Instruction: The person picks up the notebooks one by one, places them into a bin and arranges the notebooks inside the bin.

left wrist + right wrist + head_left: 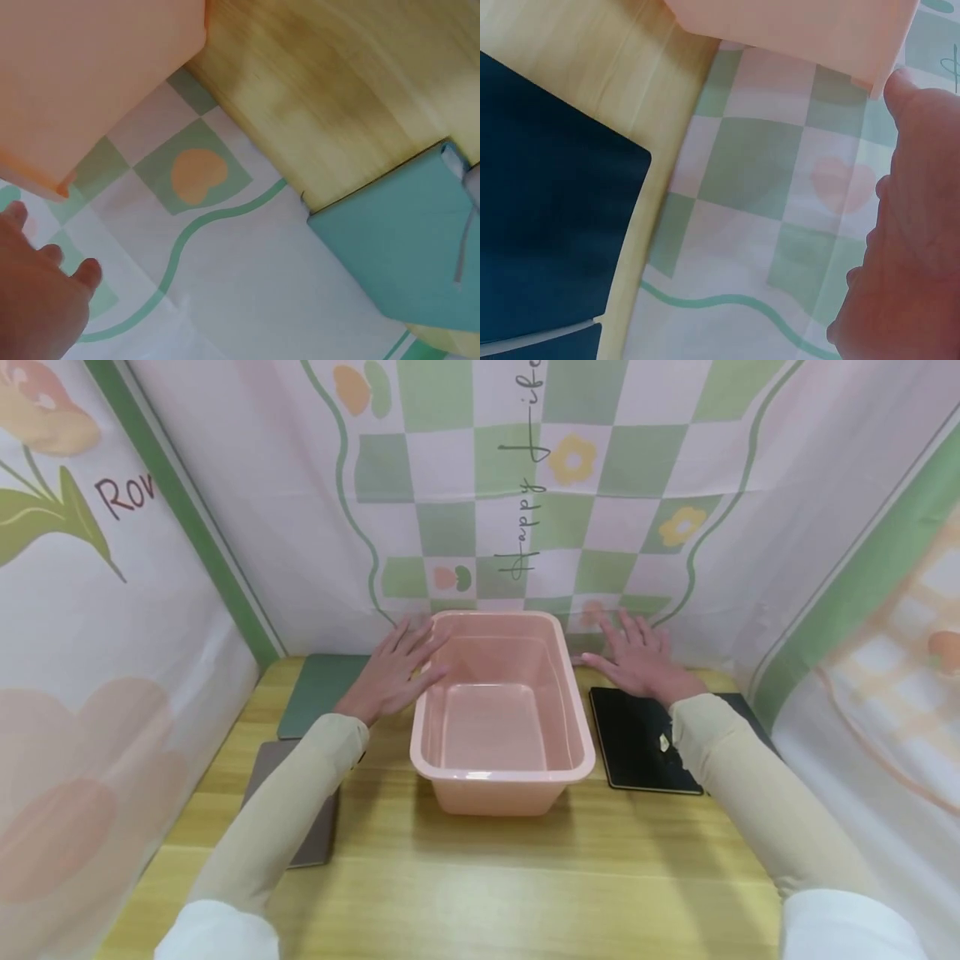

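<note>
A pink plastic basin (491,714) with a rolled rim stands on the wooden table, its inside bare. My left hand (397,672) is spread at the basin's left rim, fingers extended and overlapping the rim in the head view. On the other side my right hand (637,660) hovers just right of the far rim, fingers spread and nothing in it. In the left wrist view, fingertips (88,274) show beside the basin's wall (90,67). The right wrist view has the thumb (901,90) close to the basin's corner.
Left of the basin lie a green notebook (322,693) and a brown notebook (318,831). A black notebook (637,752) lies to the right, under my right forearm, with another dark one beside it. Printed cloth (517,468) hangs behind and at both sides of the table (480,893).
</note>
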Demonstrator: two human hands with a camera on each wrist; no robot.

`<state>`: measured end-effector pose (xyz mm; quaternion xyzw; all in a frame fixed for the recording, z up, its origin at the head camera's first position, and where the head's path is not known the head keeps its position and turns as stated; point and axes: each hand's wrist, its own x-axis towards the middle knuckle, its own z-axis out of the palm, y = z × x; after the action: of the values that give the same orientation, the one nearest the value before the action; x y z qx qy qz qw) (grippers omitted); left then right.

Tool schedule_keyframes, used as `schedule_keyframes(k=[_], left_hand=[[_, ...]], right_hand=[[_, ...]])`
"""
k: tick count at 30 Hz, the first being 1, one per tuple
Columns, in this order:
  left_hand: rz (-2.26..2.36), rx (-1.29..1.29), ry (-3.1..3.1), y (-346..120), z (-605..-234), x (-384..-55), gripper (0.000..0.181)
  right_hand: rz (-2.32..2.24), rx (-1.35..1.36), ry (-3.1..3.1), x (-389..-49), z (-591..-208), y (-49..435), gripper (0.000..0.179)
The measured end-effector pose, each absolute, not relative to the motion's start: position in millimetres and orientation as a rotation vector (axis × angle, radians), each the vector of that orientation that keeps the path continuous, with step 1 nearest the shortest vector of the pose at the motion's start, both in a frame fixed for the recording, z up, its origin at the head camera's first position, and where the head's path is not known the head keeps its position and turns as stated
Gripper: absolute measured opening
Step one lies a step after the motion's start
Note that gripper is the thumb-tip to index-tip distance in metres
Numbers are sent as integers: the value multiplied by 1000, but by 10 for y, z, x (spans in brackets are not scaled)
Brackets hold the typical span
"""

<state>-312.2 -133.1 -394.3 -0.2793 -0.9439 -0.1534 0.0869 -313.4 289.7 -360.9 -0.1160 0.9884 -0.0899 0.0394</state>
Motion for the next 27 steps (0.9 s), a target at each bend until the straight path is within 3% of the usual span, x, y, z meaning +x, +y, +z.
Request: schedule_keyframes(k=[7, 27], left_hand=[[-499, -846, -2792, -1362, -4014, -3068, 69], [-721, -1003, -2748, -1486, -4065, -3016, 55]], right_hand=[[-277, -335, 3009, -3141, -3698, 2978, 100], [-259, -314, 2999, -2988, -3822, 3109, 90]])
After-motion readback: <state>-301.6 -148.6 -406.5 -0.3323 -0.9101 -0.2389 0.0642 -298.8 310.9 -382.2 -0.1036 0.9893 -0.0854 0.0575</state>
